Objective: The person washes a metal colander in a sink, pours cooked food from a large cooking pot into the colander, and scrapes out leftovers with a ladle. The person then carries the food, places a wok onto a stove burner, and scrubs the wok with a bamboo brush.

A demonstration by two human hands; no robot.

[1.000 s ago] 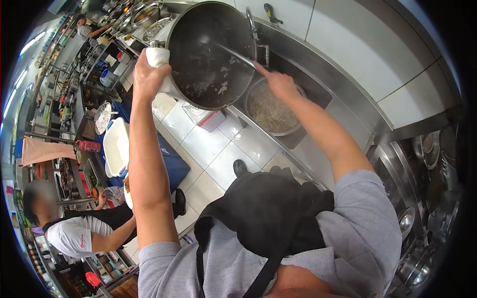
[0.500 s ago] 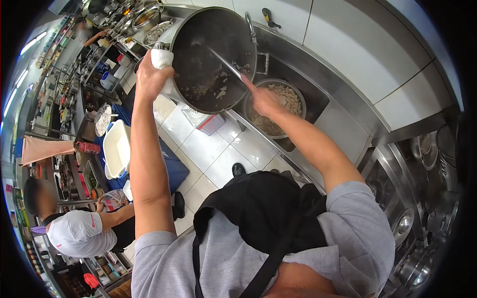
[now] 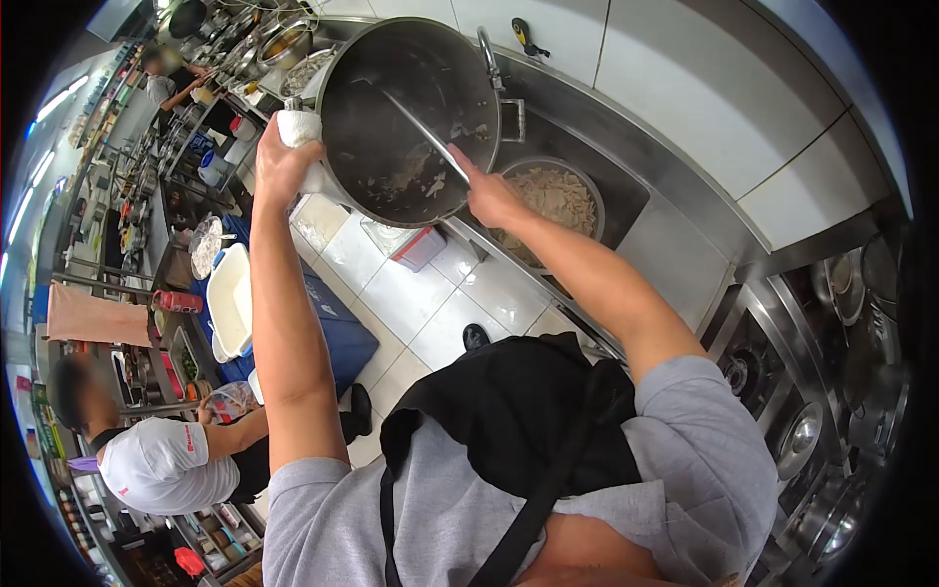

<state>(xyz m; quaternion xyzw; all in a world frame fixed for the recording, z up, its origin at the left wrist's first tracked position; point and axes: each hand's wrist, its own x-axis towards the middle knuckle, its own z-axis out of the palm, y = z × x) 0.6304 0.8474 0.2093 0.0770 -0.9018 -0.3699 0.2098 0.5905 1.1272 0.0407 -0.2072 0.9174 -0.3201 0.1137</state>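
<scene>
A large dark pot (image 3: pixel 391 108) is tipped over the edge of the sink (image 3: pixel 626 191), with bits of food stuck to its inner wall. My left hand (image 3: pixel 284 161) grips a white cloth (image 3: pixel 301 129) wrapped at the pot's side handle. Inside the pot reaches a long metal utensil (image 3: pixel 419 122); its handle end is in my closed right hand (image 3: pixel 489 194). Below and right of the pot, a round metal bowl (image 3: pixel 599 210) of pale food pieces (image 3: pixel 559 196) sits in the sink, partly hidden by my right forearm.
A faucet (image 3: pixel 489 59) rises behind the pot. Stove burners (image 3: pixel 738 372) stand at the right. On the floor is a lidded container (image 3: pixel 419 247). At left, a white tub (image 3: pixel 231 301) rests on a blue bin (image 3: pixel 337 338), near a co-worker (image 3: pixel 161 460); another person (image 3: pixel 164 90) stands farther back.
The pot has shifted slightly left with my left hand. My right hand has moved left and down, drawing the utensil's head toward the pot's upper left. More of the bowl's food shows.
</scene>
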